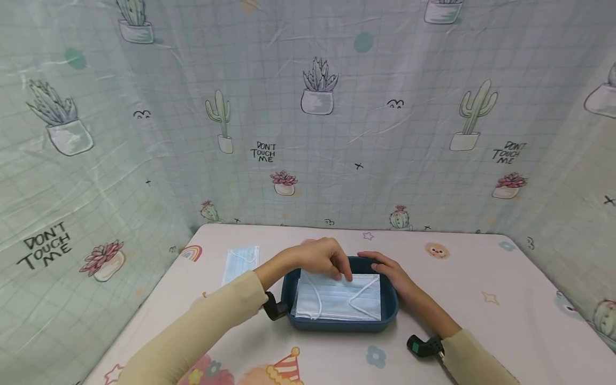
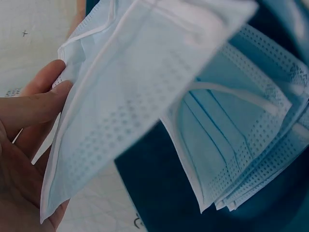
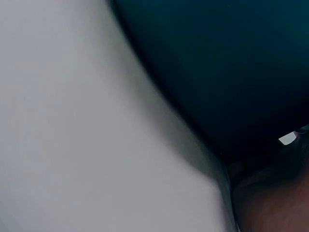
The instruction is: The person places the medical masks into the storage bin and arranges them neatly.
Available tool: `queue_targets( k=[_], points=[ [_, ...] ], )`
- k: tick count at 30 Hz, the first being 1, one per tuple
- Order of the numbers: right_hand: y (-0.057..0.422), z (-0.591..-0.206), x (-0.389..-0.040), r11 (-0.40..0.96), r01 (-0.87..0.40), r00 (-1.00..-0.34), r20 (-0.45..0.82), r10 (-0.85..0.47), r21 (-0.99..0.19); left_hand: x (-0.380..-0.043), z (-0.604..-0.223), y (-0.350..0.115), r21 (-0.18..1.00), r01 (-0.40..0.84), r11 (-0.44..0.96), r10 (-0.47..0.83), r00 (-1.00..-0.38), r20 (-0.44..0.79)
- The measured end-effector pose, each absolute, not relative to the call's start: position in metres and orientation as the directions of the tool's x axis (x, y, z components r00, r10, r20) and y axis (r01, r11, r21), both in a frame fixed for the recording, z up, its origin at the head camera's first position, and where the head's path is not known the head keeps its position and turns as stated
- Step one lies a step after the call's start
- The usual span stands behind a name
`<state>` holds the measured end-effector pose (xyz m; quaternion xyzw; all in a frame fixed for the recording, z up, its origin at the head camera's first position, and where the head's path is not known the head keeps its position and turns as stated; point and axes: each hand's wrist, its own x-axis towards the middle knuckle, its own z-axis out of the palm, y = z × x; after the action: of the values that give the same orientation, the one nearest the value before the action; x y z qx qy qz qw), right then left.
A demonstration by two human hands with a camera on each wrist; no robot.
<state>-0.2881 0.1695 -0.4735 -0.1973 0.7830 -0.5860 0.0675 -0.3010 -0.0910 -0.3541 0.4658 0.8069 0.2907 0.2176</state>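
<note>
My left hand [image 1: 325, 258] is over the dark blue plastic tub [image 1: 337, 325]. In the left wrist view its thumb and fingers pinch the edge of a light blue face mask [image 2: 130, 92], which tilts up above the others. Under it, a stack of pleated face masks [image 2: 227, 130] with white ear loops lies in the tub. My right hand [image 1: 393, 274] holds the tub's far right corner, with its thumb at the rim. The right wrist view mostly shows the tub's dark outer wall [image 3: 207, 63], with part of the hand dim beside it.
Left of the tub, another blue face mask [image 1: 240, 263] lies flat on the pale, cartoon-printed table cover [image 1: 481, 267]. A cactus-patterned sheet [image 1: 337, 149] hangs behind and along both sides. Black cameras [image 1: 275, 307] are strapped at both wrists.
</note>
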Motion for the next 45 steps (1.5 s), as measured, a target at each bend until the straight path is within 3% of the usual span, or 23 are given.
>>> queue_targets(
  k=[11, 22, 34, 45],
  points=[
    [0.168, -0.474, -0.288, 0.229, -0.247, -0.91, 0.145, -0.387, -0.942, -0.322, -0.367, -0.077, 0.65, 0.586, 0.484, 0.858, -0.462, -0.222],
    [0.168, -0.473, -0.288, 0.241, -0.264, -0.905, 0.153, -0.397, -0.934, -0.331, -0.375, -0.077, 0.566, 0.584, 0.582, 0.808, -0.499, -0.315],
    [0.168, -0.471, -0.287, 0.232, -0.251, -0.909, 0.147, -0.39, -0.94, -0.328, -0.378, -0.076, 0.501, 0.611, 0.613, 0.785, -0.544, -0.297],
    [0.168, -0.471, -0.288, 0.221, -0.255, -0.906, 0.153, -0.394, -0.941, -0.323, -0.37, -0.077, 0.507, 0.62, 0.598, 0.797, -0.527, -0.296]
  ],
)
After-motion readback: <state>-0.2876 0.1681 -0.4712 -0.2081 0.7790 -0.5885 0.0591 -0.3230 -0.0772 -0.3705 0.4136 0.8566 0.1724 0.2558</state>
